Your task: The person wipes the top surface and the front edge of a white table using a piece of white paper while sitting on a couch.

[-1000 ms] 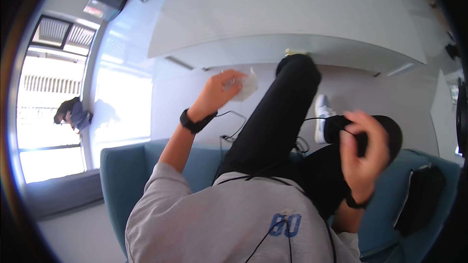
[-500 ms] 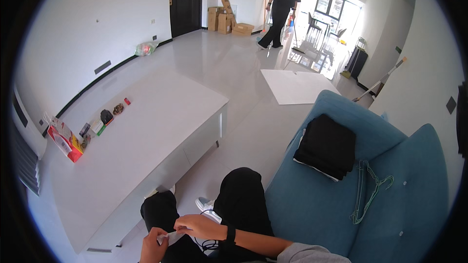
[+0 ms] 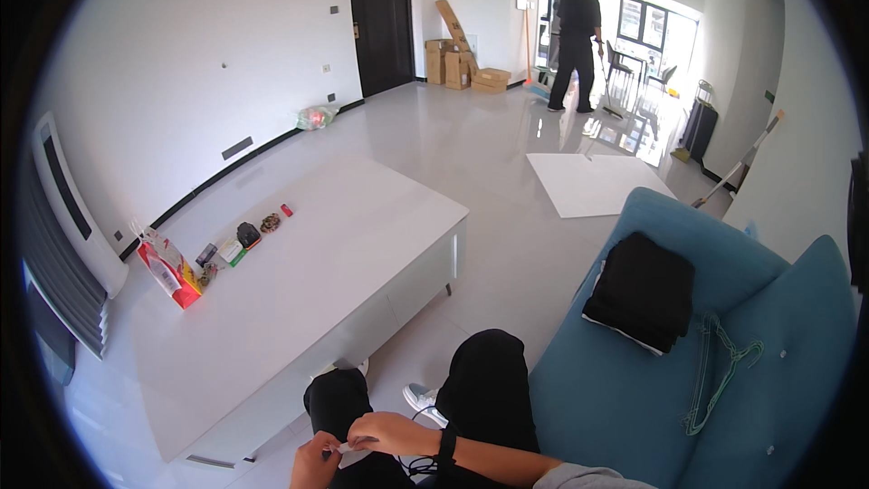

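Observation:
Over my lap, both hands are closed on a small, thin white piece [image 3: 351,459] that looks like tissue or paper; its exact kind cannot be made out. My left hand [image 3: 314,464] pinches its left end. My right hand [image 3: 396,435], with a black band on the wrist, grips it from above and covers much of it. A thin black cord [image 3: 418,465] lies in loops beneath my right wrist, against my black trousers [image 3: 489,389].
A low white table [image 3: 317,244] stands ahead to the left, bearing a red paper bag [image 3: 172,273] and small items. The blue sofa [image 3: 579,398] at right holds folded black cloth [image 3: 641,292] and green hangers [image 3: 720,380]. A person [image 3: 577,45] sweeps beyond a white panel [image 3: 597,183].
The whole scene has shifted right and down in view. My hands stay together on the white piece, less of which shows now. The far person has changed stance, legs now closer together.

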A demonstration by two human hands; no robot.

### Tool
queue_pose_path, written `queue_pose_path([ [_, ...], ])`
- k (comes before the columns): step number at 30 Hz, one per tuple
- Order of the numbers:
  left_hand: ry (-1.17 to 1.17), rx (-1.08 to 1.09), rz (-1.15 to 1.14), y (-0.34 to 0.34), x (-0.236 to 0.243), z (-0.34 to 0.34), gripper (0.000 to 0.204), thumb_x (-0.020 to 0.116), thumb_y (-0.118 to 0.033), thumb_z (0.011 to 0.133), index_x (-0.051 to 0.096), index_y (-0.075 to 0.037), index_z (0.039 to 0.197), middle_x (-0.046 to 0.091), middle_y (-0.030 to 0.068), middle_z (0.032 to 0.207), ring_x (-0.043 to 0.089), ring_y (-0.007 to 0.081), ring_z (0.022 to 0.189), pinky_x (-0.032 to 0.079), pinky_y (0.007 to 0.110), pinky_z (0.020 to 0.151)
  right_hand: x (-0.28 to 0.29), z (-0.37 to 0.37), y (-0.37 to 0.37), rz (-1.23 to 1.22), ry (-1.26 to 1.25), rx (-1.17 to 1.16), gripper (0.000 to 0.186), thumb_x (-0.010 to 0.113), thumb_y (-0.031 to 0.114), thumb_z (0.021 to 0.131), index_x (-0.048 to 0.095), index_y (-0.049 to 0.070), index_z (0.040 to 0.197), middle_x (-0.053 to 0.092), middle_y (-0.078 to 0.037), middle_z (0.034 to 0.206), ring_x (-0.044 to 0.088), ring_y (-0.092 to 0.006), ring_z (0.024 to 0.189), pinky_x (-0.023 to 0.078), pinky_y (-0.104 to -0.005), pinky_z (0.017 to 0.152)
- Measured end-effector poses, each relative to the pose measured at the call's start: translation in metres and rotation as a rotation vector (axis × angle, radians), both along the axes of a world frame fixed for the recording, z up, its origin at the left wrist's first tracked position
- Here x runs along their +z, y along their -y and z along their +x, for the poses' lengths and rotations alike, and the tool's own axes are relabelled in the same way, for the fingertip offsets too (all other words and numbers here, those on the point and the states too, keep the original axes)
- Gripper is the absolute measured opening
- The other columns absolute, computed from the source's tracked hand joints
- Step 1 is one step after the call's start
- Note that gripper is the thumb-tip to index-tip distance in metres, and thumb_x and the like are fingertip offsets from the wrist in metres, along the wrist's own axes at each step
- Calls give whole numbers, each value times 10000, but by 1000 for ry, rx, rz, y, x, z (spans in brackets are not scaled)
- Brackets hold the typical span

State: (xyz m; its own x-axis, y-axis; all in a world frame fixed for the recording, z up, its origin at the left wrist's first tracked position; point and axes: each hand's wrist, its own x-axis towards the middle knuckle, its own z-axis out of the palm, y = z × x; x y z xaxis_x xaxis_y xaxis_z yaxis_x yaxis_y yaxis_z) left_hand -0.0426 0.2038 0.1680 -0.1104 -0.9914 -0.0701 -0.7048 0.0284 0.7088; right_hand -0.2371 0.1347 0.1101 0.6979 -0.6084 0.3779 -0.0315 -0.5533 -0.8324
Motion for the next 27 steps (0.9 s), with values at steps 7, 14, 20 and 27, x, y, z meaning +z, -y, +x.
queue_pose_path([
  [7,-34,-111,-245,3,1,-2,200,608,-23,813,604,-24,1013,643,201,1027,614,367,984,492,395,804,9,-3,2,-51,38,-115,77,639,125,842,634,82,906,614,-57,872,587,-253,863,462,-344,742],
  [14,-25,-195,-385,17,9,-14,398,636,-4,782,579,-29,1176,620,185,1139,595,349,1053,484,400,850,28,-12,19,58,-14,-111,66,600,142,878,612,98,925,613,-62,860,606,-270,802,469,-348,692],
  [20,-28,-164,-364,56,12,-17,413,626,-6,793,571,-33,1201,598,189,1197,563,369,1109,466,415,911,29,-10,67,-28,25,-84,63,611,135,869,607,104,924,597,-58,846,585,-255,854,456,-359,723],
  [27,116,-92,-256,78,-19,10,323,628,-50,823,607,-43,1146,595,185,1206,554,360,1125,448,428,938,1,9,116,-130,-10,146,60,664,138,834,634,88,817,598,-22,813,543,-227,857,430,-352,785],
])
